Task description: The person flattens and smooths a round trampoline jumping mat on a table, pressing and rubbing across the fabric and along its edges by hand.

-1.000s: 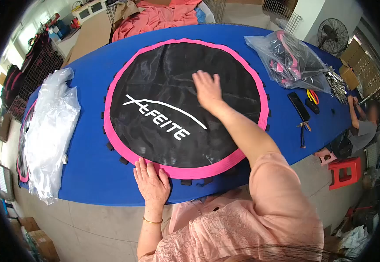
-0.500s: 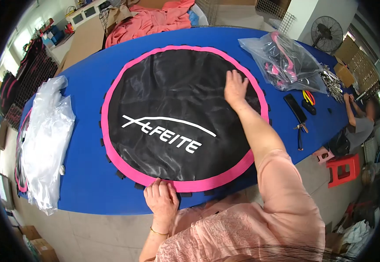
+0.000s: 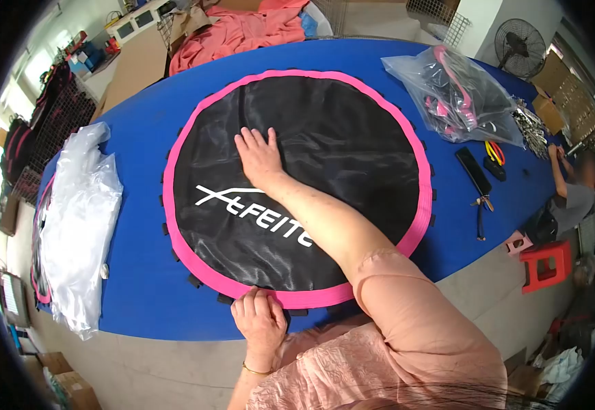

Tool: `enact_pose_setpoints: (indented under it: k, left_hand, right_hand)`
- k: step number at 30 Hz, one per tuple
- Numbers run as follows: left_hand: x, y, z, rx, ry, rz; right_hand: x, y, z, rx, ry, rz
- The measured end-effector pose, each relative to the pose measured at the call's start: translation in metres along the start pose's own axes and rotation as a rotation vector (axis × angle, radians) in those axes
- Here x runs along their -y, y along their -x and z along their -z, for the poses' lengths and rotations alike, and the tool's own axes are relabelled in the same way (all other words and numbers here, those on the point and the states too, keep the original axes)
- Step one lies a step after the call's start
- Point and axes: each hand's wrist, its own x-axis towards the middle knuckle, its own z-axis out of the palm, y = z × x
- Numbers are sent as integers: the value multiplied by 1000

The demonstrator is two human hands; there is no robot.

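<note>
A round black trampoline mat (image 3: pixel 352 137) with a pink border, black edge tabs and white lettering lies spread on the blue table (image 3: pixel 143 287). My right hand (image 3: pixel 260 160) rests on its black surface, left of the middle, with fingers spread. That forearm covers the end of the lettering. At the near edge, my left hand (image 3: pixel 260 320) has its fingers curled over the pink border, gripping it; the thumb side is partly hidden.
Clear plastic bags (image 3: pixel 82 225) lie at the left over another pink-edged piece. A bag with pink and black contents (image 3: pixel 455 99), a black phone (image 3: pixel 473 171), pliers (image 3: pixel 481 217) and metal parts (image 3: pixel 531 130) lie at the right. Beyond sits a person (image 3: pixel 571 205) near a red stool (image 3: pixel 546 266).
My right hand has swept left across the mat from its right side to left of the middle. My left hand stays at the near edge. The view has shifted slightly.
</note>
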Motion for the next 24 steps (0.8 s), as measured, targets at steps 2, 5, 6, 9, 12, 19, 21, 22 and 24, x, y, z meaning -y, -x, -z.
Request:
enact_pose_setpoints:
  k: [2,5,6,9,12,19,21,22,24]
  left_hand:
    - [1,1,1,-3,2,7]
    - [0,0,2,-16,18,6]
    - [-1,0,3,-9,27,6]
    - [-2,-1,4,-9,43,10]
    - [-1,0,2,-8,49,10]
    - [-1,-1,2,-1,34,-9]
    - [0,0,2,1,25,-12]
    - [0,0,1,2,21,-12]
    - [-1,-1,2,-2,16,-12]
  right_hand:
    - [-16,-2,-6,-49,35,1]
    - [-62,-8,9,-46,169,-68]
    - [-83,-6,10,-84,215,-88]
    - [-148,1,19,-108,343,-131]
    - [-190,7,34,-46,391,-260]
    - [-154,-13,13,7,342,-282]
    - [-121,-22,-1,-45,281,-203]
    - [-103,-25,-6,-76,250,-159]
    - [-65,-31,-13,-76,177,-108]
